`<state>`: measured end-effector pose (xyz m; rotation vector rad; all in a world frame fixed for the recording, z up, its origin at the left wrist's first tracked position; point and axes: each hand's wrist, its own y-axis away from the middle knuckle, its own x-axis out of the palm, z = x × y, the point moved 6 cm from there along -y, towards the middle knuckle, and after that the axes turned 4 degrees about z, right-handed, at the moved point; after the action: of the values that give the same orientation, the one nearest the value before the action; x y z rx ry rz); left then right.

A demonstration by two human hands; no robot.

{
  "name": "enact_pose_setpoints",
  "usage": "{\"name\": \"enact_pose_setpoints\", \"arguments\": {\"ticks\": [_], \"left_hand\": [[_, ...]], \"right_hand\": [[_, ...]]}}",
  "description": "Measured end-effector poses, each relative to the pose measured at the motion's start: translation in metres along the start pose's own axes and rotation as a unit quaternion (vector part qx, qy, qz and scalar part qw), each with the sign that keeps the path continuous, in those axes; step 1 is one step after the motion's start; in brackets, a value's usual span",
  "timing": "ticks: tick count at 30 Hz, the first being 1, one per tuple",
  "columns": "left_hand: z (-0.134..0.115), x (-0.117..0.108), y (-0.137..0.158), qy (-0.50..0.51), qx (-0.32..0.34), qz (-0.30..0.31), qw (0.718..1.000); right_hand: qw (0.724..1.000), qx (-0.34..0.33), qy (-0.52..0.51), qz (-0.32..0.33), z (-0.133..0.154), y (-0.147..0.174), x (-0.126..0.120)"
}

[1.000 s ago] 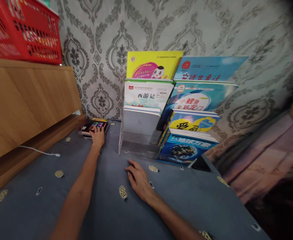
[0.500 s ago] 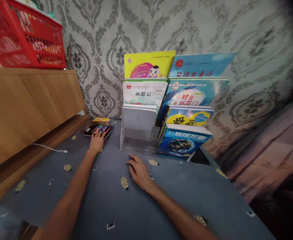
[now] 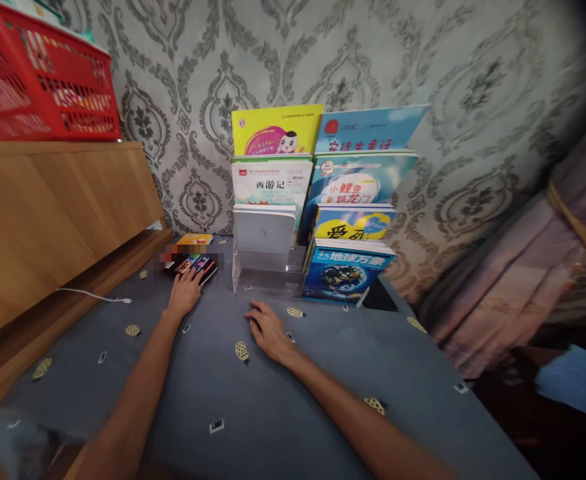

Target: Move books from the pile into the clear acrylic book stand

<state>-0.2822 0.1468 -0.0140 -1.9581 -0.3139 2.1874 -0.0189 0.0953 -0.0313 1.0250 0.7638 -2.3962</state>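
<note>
My left hand [image 3: 185,290] lies on a dark book [image 3: 207,268] with a colourful cover, its fingers spread over the front edge. Part of that book is blurred out, and an orange-yellow book [image 3: 196,239] lies just behind it. Over the tablecloth, my right hand [image 3: 270,332] has its fingers loosely bent and apart, with nothing in them. It is nearest to a clear plastic book rack [image 3: 267,281]. Upright in the rack's left column are a yellow book [image 3: 277,123], a white book [image 3: 271,177] and grey-covered books [image 3: 264,232]. The right column holds blue books, with a globe book [image 3: 345,273] in front.
A patterned cloth [image 3: 183,393] covers the table. Along the left stands a wooden cabinet [image 3: 63,213] with a red basket [image 3: 47,80] on top and a white cable [image 3: 95,295] below. A dark flat object [image 3: 380,295] lies right of the rack; a curtain [image 3: 513,267] hangs beyond.
The view has turned slightly right, so the rack and books appear further left and a blue thing shows at lower right. Both hands keep nearly the same places on the table.
</note>
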Motion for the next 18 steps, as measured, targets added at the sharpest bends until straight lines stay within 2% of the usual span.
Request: {"name": "enact_pose_setpoints", "arguments": {"ticks": [10, 18], "left_hand": [[-0.004, -0.009, 0.026, -0.002, 0.024, -0.005, 1.0], [-0.014, -0.023, 0.064, -0.019, 0.03, 0.014, 0.999]], "right_hand": [[1.0, 0.001, -0.011, -0.005, 0.004, 0.001, -0.003], [0.999, 0.013, -0.037, 0.0, 0.006, 0.002, -0.007]]}}
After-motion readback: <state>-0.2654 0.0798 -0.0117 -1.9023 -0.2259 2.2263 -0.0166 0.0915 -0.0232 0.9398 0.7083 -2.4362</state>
